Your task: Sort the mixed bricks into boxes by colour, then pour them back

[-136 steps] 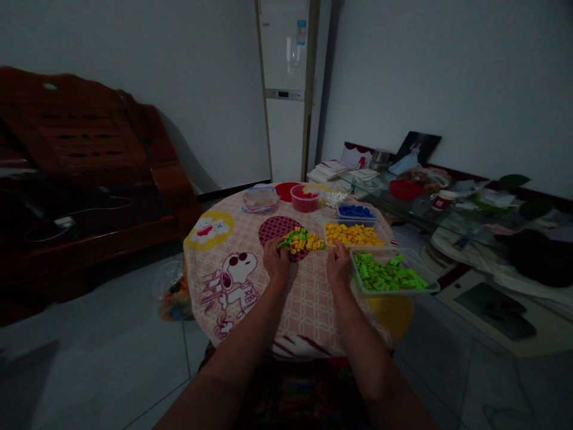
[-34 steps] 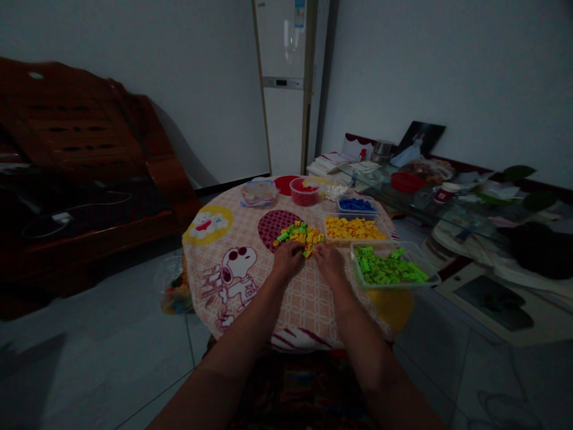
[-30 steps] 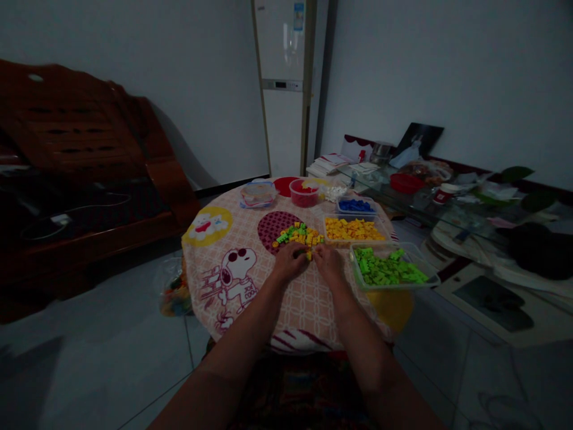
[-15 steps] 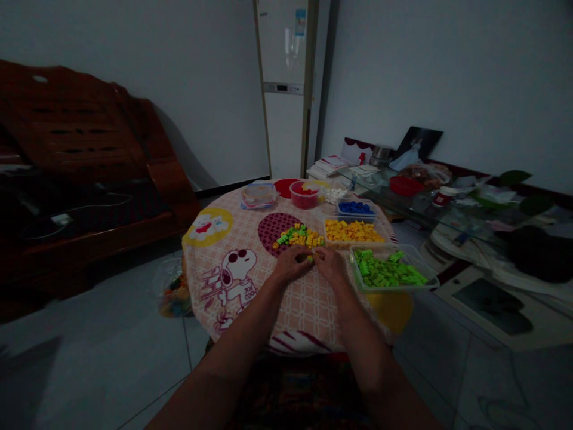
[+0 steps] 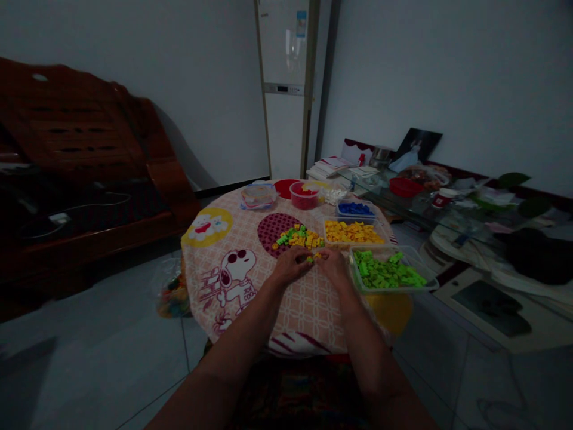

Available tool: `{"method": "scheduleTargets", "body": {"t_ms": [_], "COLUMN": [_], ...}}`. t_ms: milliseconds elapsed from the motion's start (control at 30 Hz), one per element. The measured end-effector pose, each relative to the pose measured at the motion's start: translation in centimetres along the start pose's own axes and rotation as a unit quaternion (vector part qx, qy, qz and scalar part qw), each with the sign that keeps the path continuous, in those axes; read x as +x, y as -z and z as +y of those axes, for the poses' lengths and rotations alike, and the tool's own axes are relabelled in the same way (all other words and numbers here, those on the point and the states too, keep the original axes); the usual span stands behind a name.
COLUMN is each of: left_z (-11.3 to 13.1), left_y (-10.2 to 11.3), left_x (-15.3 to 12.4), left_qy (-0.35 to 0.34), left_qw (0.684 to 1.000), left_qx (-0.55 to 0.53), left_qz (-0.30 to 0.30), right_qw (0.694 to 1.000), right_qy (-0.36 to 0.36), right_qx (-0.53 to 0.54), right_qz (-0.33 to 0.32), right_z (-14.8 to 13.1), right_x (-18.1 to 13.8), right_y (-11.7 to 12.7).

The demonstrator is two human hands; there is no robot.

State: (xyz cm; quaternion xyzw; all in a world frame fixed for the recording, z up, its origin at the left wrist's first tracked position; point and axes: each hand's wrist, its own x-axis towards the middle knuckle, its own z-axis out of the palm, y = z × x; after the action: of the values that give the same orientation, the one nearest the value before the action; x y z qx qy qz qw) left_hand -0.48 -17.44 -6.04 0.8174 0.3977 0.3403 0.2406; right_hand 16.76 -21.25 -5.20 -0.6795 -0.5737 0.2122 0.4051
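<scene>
My left hand [image 5: 290,264] and my right hand [image 5: 333,264] are close together over the table, fingers bent in a pinch. At the left fingertips is a small green-and-yellow toy block piece [image 5: 310,259], partly hidden. The right fingers pinch a small yellow toy block [image 5: 317,255] just beside it. Whether the two pieces touch is too small to tell. Right behind the hands lies a pile of yellow and green toy blocks [image 5: 301,237], some of which look joined together.
Right of my hands stand clear tubs of green blocks [image 5: 387,270], yellow blocks [image 5: 353,231] and blue blocks [image 5: 356,208]. Farther back are a round tub with red pieces [image 5: 304,197], white pieces [image 5: 335,195] and stacked lidded containers [image 5: 258,196]. A patterned cloth [image 5: 304,310] covers the round table.
My right hand has shifted slightly right, away from the left, and a yellow block now shows between the fingertips. My left hand has barely moved.
</scene>
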Motion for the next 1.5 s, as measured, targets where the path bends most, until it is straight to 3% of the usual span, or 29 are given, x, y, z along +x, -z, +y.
{"method": "scheduleTargets", "body": {"t_ms": [133, 267, 333, 533, 800, 933, 1133, 1500], "left_z": [0.1, 0.0, 0.0, 0.2, -0.1, -0.4, 0.0, 0.4], "left_y": [0.0, 0.2, 0.3, 0.4, 0.1, 0.0, 0.2, 0.5], "left_x": [0.0, 0.1, 0.1, 0.1, 0.2, 0.3, 0.1, 0.1], "left_qy": [-0.009, -0.011, -0.010, -0.002, 0.003, -0.007, 0.001, 0.025], "left_qw": [1.000, 0.999, 1.000, 1.000, 1.000, 1.000, 1.000, 0.999], "left_qx": [-0.015, -0.027, -0.026, -0.017, -0.001, -0.008, -0.020, -0.028], "left_qz": [0.007, 0.012, 0.009, 0.005, 0.014, 0.012, 0.021, 0.026], "right_qw": [0.980, 0.941, 0.942, 0.991, 0.995, 0.992, 0.991, 0.982], "right_qy": [-0.099, -0.084, -0.063, -0.010, 0.065, 0.082, 0.041, 0.076], "right_qx": [0.164, 0.248, 0.237, 0.091, -0.069, -0.094, -0.126, -0.161], "right_qz": [0.057, 0.214, 0.230, 0.099, -0.014, -0.022, -0.018, -0.060], "right_z": [-0.6, -1.2, -1.1, 0.0, -1.1, -1.5, -1.9, -1.8], "right_x": [1.4, 3.2, 3.4, 0.9, -1.2, -1.5, -1.7, -1.5], "right_y": [0.1, 0.9, 1.0, -0.5, -0.5, -0.2, -0.3, -0.4]}}
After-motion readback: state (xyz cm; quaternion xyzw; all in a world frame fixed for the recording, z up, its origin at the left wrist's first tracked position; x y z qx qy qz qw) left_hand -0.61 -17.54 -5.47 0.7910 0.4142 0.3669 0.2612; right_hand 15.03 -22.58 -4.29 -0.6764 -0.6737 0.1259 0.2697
